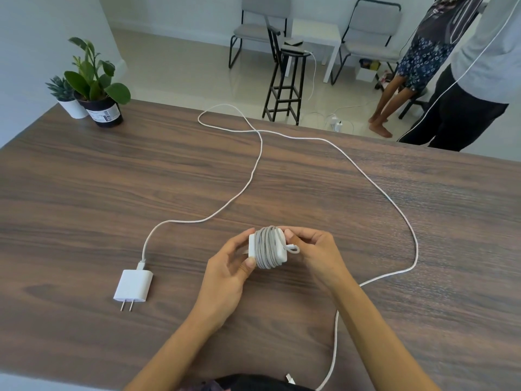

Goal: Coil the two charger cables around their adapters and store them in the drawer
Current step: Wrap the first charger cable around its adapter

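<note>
Both hands, left hand (225, 273) and right hand (315, 251), grip the cable-wrapped adapter (269, 248) between them above the counter (84, 193); second adapter (133, 286) lies uncoiled

2 potted plants (93, 88) stand at the far left corner of the wooden table (84, 193). Beyond it are 2 grey chairs (372, 32), a black stool (287, 80) and 2 standing people (451, 80).

white adapter (133, 285), brown woodgrain table (84, 207)
</note>
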The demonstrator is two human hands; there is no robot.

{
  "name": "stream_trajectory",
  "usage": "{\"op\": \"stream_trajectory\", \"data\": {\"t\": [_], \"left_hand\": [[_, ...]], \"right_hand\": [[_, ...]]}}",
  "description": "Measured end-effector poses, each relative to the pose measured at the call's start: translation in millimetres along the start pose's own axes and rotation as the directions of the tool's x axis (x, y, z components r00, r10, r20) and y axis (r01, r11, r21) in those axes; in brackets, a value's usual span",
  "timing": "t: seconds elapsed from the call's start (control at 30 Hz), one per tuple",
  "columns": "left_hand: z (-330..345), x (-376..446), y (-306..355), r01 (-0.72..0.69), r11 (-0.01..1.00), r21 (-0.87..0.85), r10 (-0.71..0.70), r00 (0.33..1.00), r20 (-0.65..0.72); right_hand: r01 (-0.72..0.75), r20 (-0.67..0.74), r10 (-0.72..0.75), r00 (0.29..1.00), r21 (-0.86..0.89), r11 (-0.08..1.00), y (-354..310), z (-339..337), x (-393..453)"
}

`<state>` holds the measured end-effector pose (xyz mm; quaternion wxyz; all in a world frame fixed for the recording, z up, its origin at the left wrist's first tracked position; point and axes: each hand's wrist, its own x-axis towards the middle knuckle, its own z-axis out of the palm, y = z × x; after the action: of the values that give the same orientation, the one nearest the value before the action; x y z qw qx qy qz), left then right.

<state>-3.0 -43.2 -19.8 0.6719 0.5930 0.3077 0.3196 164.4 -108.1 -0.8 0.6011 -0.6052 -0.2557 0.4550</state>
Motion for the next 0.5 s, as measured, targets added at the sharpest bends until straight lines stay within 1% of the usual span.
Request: {"op": "stream_trajectory", "data": {"t": [0.13,0.23,0.37,0.5], "left_hand": [[3,-1,10,-0.090,0.996,0.030,0.089,0.995,0.034],[4,-2,8,-0.130,0.988,0.081,0.124,0.990,0.070],[1,-3,-2,-0.210,0.945,0.249,0.190,0.977,0.101],[-4,-3,-11,-0.280,0.876,0.394,0.237,0.959,0.155]], "right_hand": [[0.017,0.000,-0.017,1.000,0.007,1.000,-4,-1,-1],[0.046,-0.011,-0.046,0.999,-0.002,0.999,-5,-1,-3],[0.065,-0.024,-0.066,0.998,-0.036,0.997,0,1,-3],[0.029,-0.060,-0.032,0.998,-0.045,0.999,9,2,-2]]}}
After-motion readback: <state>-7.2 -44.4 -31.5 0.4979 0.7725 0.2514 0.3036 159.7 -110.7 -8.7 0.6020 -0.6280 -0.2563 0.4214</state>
